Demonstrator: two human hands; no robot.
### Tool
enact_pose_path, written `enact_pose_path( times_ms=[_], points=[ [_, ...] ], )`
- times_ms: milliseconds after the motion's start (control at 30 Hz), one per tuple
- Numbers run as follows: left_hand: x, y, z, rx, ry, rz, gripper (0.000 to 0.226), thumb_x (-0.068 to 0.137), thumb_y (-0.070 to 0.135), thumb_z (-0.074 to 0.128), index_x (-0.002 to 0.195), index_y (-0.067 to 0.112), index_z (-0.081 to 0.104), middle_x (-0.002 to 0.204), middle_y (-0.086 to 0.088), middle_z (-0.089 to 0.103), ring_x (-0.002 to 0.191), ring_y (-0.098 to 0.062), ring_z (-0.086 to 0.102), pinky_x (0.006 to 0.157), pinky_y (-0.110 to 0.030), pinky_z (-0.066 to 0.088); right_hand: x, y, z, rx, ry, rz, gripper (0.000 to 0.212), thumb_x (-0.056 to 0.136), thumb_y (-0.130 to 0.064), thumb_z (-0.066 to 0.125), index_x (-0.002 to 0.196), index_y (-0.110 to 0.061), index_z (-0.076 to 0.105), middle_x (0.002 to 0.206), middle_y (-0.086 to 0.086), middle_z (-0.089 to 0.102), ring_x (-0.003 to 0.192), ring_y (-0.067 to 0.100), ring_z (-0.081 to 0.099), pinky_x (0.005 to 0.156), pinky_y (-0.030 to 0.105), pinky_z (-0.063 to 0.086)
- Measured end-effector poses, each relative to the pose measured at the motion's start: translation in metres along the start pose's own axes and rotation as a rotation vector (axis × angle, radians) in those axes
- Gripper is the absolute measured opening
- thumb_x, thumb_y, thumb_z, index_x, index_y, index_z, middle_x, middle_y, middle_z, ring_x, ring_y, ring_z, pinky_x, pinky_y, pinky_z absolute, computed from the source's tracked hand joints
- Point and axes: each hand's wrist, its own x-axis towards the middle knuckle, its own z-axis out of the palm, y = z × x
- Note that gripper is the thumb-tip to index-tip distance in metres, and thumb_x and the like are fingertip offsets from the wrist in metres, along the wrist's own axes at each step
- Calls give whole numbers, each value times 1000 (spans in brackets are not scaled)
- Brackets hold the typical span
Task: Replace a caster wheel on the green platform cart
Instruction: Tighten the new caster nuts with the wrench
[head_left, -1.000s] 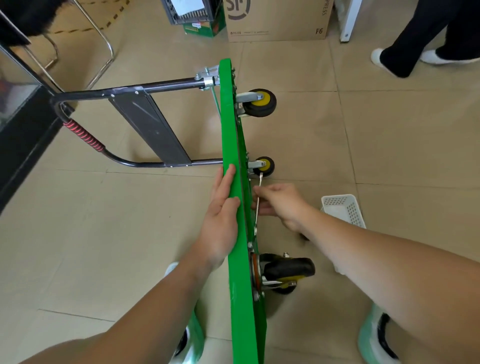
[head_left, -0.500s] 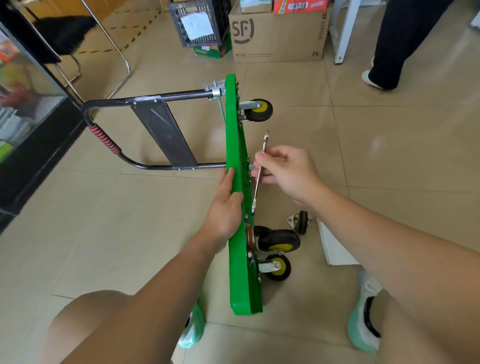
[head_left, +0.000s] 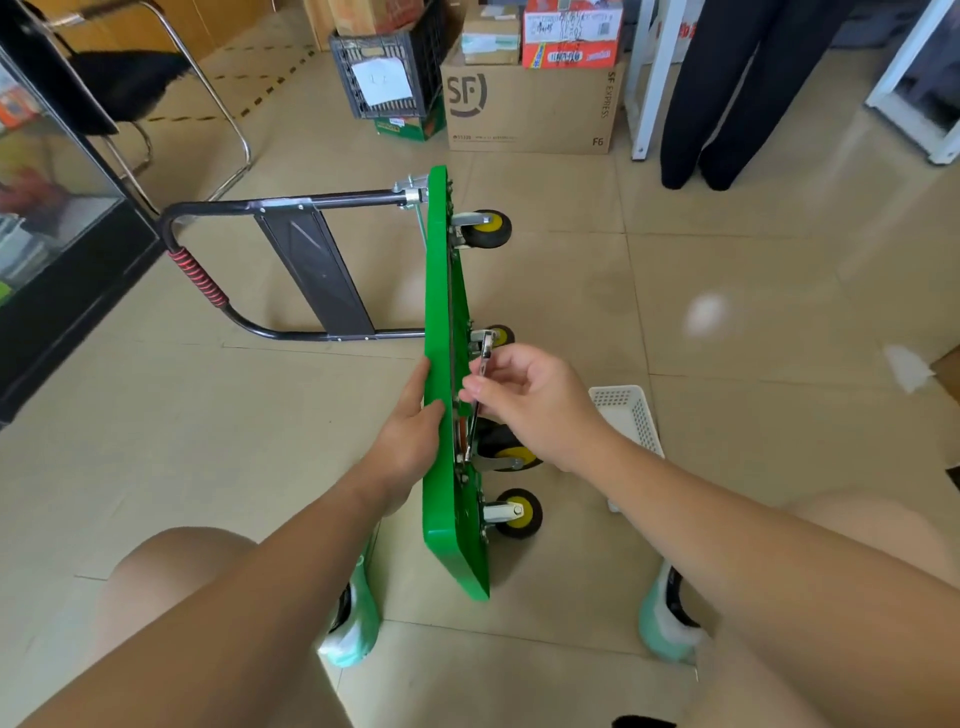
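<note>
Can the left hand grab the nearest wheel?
Probably not straight away: the left hand lies flat against the deck, which stands on edge between it and the wheel. It would have to reach around.

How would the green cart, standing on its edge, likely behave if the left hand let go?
Probably tippy: the green platform cart stands on a narrow edge, with the left hand steadying its top. Its handle, stretched out sideways, may brace one side. Rolling seems unlikely, since the casters point sideways.
</note>
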Motion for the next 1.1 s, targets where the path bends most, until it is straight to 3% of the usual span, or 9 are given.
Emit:
enact_pose_path(
  times_ms=[100, 300, 433, 500, 567, 667, 767, 967, 1100],
  points=[
    [4, -7, 2, -65, 0, 0, 57, 106, 26, 40, 153, 55, 28, 140, 16, 60, 117, -13, 65, 102, -46, 53, -5, 2, 4, -7, 19, -38, 10, 89, -16, 74, 96, -24, 71, 97, 9, 77, 97, 24, 75, 94, 51, 58],
    [13, -16, 4, -96, 31, 3, 55, 104, 38, 46, 152, 57, 28, 142, 20, 57, 122, -5, 60, 100, -35, 53, -4, 2, 9, -25, -4, -86, 11, 87, -20, 74, 95, -27, 72, 97, 7, 77, 98, 24, 74, 95, 48, 58],
    [17, -18, 4, -111, 16, 40, 57, 103, 42, 49, 155, 52, 27, 138, 29, 55, 120, 13, 53, 89, -16, 45, -2, 2, 13, -82, -25, -119, 12, 89, -9, 75, 98, -17, 71, 96, 8, 76, 94, 23, 73, 93, 40, 59],
    [18, -19, 4, -96, 11, 36, 59, 105, 41, 48, 158, 48, 23, 145, 25, 49, 114, 23, 48, 83, -9, 42, -1, 1, 12, -80, -27, -135, 13, 90, -6, 74, 98, -16, 71, 96, 10, 76, 93, 23, 73, 92, 37, 59],
    [19, -20, 4, -84, 27, 17, 59, 105, 37, 46, 159, 47, 22, 148, 23, 46, 115, 23, 49, 83, -6, 42, -1, 0, 10, -100, -27, -162, 12, 90, -6, 73, 100, -11, 71, 96, 9, 76, 92, 21, 73, 90, 33, 60],
    [21, -21, 3, -68, 44, 30, 59, 105, 32, 45, 157, 48, 24, 151, 18, 48, 132, -2, 51, 107, -27, 43, 1, 3, 11, -95, -43, -163, 13, 89, -5, 74, 100, -11, 71, 95, 8, 76, 90, 17, 73, 89, 29, 59],
    [12, -11, 11, -66, 40, 47, 58, 106, 25, 47, 159, 38, 26, 149, 7, 54, 133, -14, 54, 116, -43, 41, -1, 6, 9, -72, -1, -169, 17, 88, 0, 74, 96, -14, 69, 91, 5, 75, 84, 10, 72, 85, 23, 56],
    [8, -11, 5, -56, 44, 29, 60, 107, 23, 44, 160, 39, 22, 154, 7, 48, 139, -14, 48, 120, -42, 36, -2, 14, 16, -51, -31, -138, 15, 87, -3, 76, 96, -15, 71, 94, 6, 77, 92, 21, 74, 91, 33, 58],
    [10, -12, 6, -56, 41, 16, 62, 106, 22, 43, 161, 40, 19, 156, 5, 45, 140, -15, 47, 120, -41, 35, -4, 19, 18, -72, -45, -131, 14, 87, -9, 76, 96, -19, 71, 94, 4, 77, 90, 18, 74, 90, 34, 59]
  ],
)
